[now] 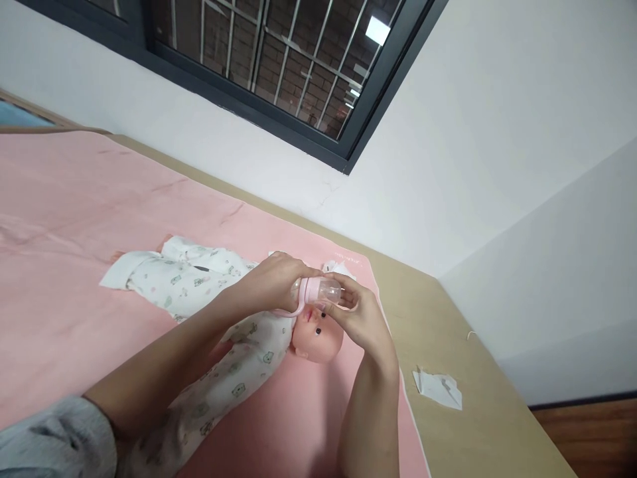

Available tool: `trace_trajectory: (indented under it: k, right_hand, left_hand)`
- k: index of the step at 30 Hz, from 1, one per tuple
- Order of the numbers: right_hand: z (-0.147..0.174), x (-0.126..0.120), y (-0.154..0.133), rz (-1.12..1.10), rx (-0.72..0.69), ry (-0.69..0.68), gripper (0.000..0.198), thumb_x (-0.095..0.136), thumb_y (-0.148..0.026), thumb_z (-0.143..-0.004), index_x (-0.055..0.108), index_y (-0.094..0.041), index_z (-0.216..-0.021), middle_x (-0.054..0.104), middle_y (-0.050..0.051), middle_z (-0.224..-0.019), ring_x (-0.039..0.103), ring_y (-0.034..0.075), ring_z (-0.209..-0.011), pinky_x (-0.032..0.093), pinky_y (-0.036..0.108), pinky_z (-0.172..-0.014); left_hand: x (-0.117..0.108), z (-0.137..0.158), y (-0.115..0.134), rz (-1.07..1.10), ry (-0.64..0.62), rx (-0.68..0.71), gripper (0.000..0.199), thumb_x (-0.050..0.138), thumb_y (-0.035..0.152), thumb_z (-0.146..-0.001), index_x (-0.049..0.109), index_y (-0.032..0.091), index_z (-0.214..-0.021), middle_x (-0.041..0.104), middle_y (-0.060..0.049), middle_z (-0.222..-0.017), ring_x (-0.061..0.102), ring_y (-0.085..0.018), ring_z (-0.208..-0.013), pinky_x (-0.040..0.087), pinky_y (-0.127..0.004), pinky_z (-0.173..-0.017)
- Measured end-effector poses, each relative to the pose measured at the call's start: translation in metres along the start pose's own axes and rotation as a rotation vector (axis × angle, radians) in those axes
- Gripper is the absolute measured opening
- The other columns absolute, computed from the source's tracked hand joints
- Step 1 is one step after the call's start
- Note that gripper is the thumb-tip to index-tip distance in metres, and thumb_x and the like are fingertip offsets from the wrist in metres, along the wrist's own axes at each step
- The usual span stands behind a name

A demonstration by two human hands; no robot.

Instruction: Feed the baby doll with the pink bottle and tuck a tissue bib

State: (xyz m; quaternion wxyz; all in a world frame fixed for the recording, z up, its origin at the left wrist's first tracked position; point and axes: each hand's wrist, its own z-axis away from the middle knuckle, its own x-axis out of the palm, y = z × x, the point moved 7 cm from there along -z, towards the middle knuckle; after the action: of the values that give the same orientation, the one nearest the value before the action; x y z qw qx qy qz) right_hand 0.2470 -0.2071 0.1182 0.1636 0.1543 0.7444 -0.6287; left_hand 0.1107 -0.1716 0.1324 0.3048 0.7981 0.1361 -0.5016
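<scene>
Above a baby doll (317, 340), my left hand (279, 282) is closed around a small baby bottle (311, 290) with a pink collar and a pink handle. The bottle lies sideways, its clear domed cap (329, 291) pointing right. Thumb and fingers of my right hand (363, 317) close around that cap, which sits against the collar. The doll lies on its back in a white patterned outfit (194, 279), its head directly below the bottle. My left forearm crosses over the outfit and hides part of the doll's body.
A pink mat (89, 212) lies under the doll on a tan surface (418, 299). A crumpled white tissue (438, 388) rests on the tan surface at right. Another white crumpled piece (339, 268) lies behind my right hand. A white wall and a barred window stand behind.
</scene>
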Motion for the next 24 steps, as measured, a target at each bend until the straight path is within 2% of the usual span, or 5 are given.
trace_trajectory:
  k: [3, 8, 17, 24]
  right_hand:
    - [0.001, 0.0, -0.001, 0.025, -0.001, 0.002, 0.045, 0.078, -0.026, -0.07, 0.066, -0.022, -0.113, 0.071, 0.005, -0.11, 0.069, 0.02, -0.095, 0.055, 0.036, -0.088]
    - [0.003, 0.003, -0.004, 0.051, -0.025, -0.004, 0.045, 0.076, -0.023, -0.071, 0.066, -0.022, -0.115, 0.071, 0.005, -0.111, 0.069, 0.022, -0.098, 0.054, 0.038, -0.092]
    - [0.005, 0.003, -0.015, 0.214, -0.153, 0.008, 0.049, 0.074, -0.024, -0.075, 0.064, -0.023, -0.122, 0.068, 0.004, -0.12, 0.066, 0.022, -0.105, 0.054, 0.036, -0.094]
    - [0.006, 0.001, -0.018, 0.237, -0.214, 0.0, 0.048, 0.075, -0.023, -0.074, 0.065, -0.024, -0.121, 0.068, 0.004, -0.12, 0.065, 0.024, -0.108, 0.055, 0.037, -0.093]
  left_hand:
    - [-0.001, 0.001, -0.002, 0.02, 0.012, 0.014, 0.06, 0.049, 0.01, -0.055, 0.068, 0.031, -0.108, 0.064, 0.002, -0.066, 0.058, -0.02, -0.065, 0.036, -0.027, -0.061]
    - [0.0, 0.002, -0.004, 0.026, -0.029, 0.05, 0.051, 0.05, 0.011, -0.057, 0.071, 0.03, -0.099, 0.062, 0.002, -0.064, 0.056, -0.018, -0.061, 0.035, -0.026, -0.059]
    - [-0.003, 0.003, -0.008, -0.03, 0.031, 0.09, 0.055, 0.052, 0.011, -0.058, 0.067, 0.03, -0.108, 0.067, 0.002, -0.076, 0.059, -0.019, -0.072, 0.039, -0.029, -0.072]
    - [-0.007, 0.005, -0.008, 0.0, 0.037, 0.088, 0.054, 0.052, 0.013, -0.057, 0.067, 0.03, -0.105, 0.064, 0.002, -0.072, 0.057, -0.018, -0.067, 0.037, -0.028, -0.062]
